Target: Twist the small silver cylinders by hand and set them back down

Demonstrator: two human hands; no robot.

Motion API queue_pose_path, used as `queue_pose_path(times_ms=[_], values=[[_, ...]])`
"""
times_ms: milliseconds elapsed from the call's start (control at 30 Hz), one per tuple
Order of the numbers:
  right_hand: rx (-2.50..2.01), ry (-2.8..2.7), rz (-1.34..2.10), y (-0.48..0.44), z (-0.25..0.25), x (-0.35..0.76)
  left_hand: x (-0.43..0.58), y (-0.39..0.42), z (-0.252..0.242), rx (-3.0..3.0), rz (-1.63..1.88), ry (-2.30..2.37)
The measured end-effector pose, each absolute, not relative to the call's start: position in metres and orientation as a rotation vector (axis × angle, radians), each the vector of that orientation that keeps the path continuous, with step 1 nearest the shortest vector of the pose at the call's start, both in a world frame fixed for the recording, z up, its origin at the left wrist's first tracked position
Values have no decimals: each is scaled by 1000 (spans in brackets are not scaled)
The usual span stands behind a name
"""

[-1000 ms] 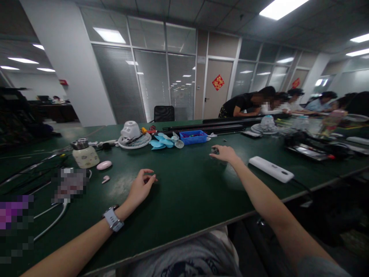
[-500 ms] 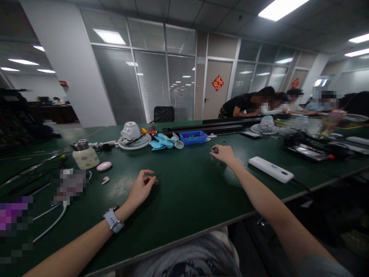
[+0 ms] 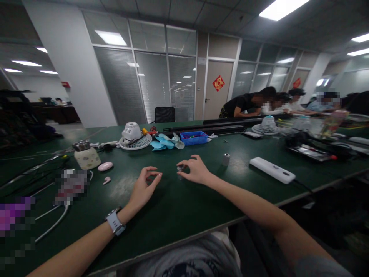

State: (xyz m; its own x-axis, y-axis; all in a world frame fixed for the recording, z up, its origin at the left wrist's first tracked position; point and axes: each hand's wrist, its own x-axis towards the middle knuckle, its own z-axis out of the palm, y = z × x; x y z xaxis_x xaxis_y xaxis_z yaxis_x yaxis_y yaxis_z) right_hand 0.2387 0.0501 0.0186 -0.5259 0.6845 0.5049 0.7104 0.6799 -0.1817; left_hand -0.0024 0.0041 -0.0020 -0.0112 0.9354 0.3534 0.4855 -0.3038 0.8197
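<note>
Between the thumb and forefinger of my right hand [image 3: 196, 171] is a small shiny cylinder [image 3: 180, 168], held upright just above or on the green table; its exact kind is unclear. Farther right, a small grey metal cylinder [image 3: 225, 159] stands upright on the tabletop, apart from my hand. My left hand [image 3: 146, 184], with a watch [image 3: 115, 221] on its wrist, rests low over the table. Its fingers are curled but apart, and nothing is in them. The held cylinder lies to the right of my left fingertips.
A white power strip [image 3: 272, 169] lies at right. Toward the back are a blue bin [image 3: 194, 138], light-blue fan blades [image 3: 163, 142] and a white fan part [image 3: 132, 135]. A bottle [image 3: 86, 156], pink case [image 3: 105, 166] and earbud [image 3: 107, 180] sit left. Several people work at the far right.
My right hand has moved left and nearer to my left hand, carrying the small shiny cylinder. The grey cylinder now shows near where that hand was. My left hand has barely moved.
</note>
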Motion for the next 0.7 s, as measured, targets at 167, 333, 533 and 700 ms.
queue_pose_path(times_ms=[167,333,533,700], values=[[-804,-2377,92,17,10,205,7,-7,1,1925,1400,1288],[-803,-2310,245,9,7,201,9,-8,2,1925,1407,1234],[-855,-2255,343,11,5,200,7,-10,8,1883,1334,1221],[-876,-2255,359,11,4,199,9,-13,15,1895,1423,1254]])
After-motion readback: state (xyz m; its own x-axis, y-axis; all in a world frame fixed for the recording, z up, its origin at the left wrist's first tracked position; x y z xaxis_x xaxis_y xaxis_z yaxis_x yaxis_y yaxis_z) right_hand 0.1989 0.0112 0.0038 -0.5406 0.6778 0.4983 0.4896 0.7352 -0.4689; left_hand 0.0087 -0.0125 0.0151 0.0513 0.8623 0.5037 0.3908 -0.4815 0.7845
